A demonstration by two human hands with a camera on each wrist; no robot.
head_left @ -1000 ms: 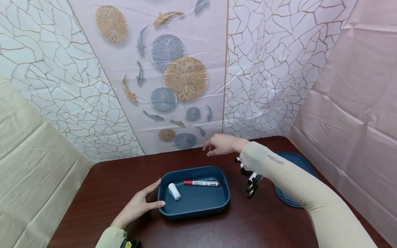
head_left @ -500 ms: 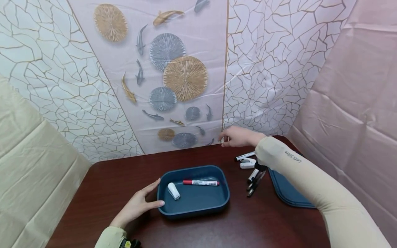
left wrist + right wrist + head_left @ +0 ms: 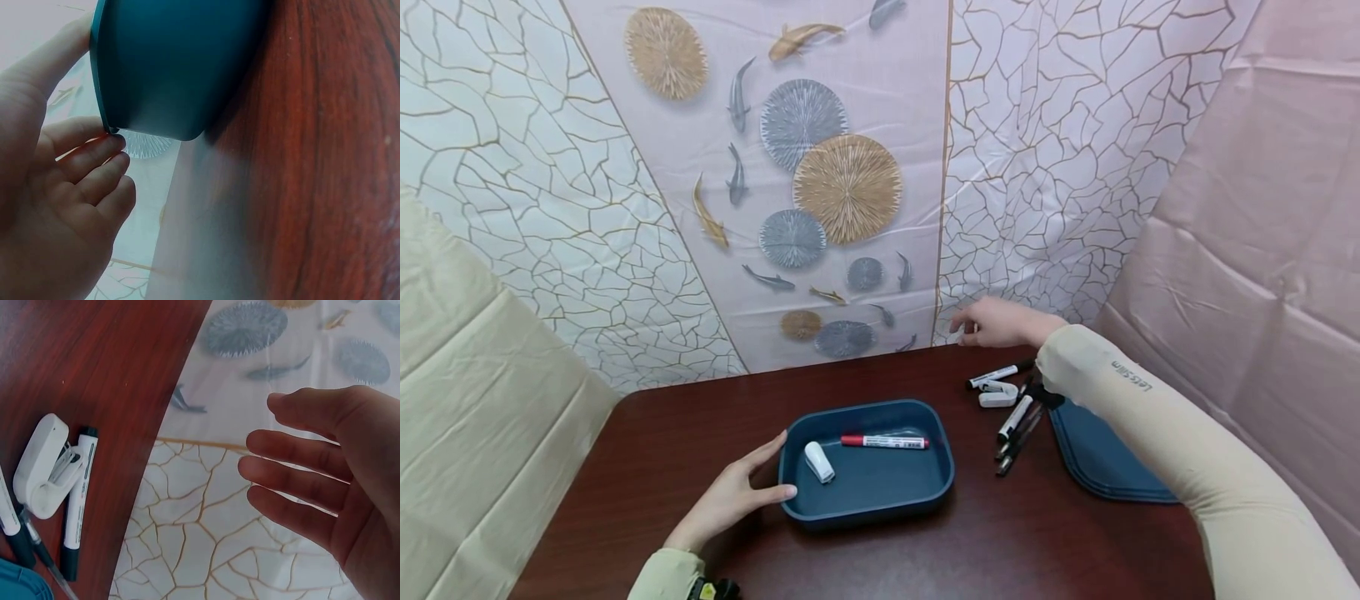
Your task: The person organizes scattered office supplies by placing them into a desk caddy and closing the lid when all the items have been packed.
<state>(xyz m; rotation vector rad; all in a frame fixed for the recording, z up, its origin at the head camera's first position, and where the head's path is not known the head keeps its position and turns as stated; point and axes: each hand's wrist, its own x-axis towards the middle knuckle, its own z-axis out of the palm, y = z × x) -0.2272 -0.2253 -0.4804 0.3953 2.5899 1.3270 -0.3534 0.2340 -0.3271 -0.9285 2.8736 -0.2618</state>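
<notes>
A dark blue plastic box [image 3: 868, 508] stands on the table, holding a red-capped marker [image 3: 891, 442] and a small white stapler [image 3: 819, 462]. My left hand [image 3: 730, 500] rests against the box's left end, thumb and index finger spread along its rim; the left wrist view shows the other fingers loosely bent below the rim. Beyond the table's far edge, my right hand [image 3: 996, 322] is raised with nothing in it. In the right wrist view its fingers [image 3: 294, 478] are relaxed and apart. Nearest to it lie a black-capped marker [image 3: 995, 377] and another white stapler [image 3: 997, 395].
More markers and pens, including a white marker [image 3: 1016, 419] and a dark slim pen [image 3: 1018, 446], lie right of the box. A flat dark blue lid or tray [image 3: 1105, 458] sits under the right forearm. A patterned cloth [image 3: 850, 192] hangs behind the table [image 3: 700, 425].
My right hand has moved right and slightly away, staying empty; its sleeve now uncovers more of the markers and the second stapler. The left hand and the box hold still.
</notes>
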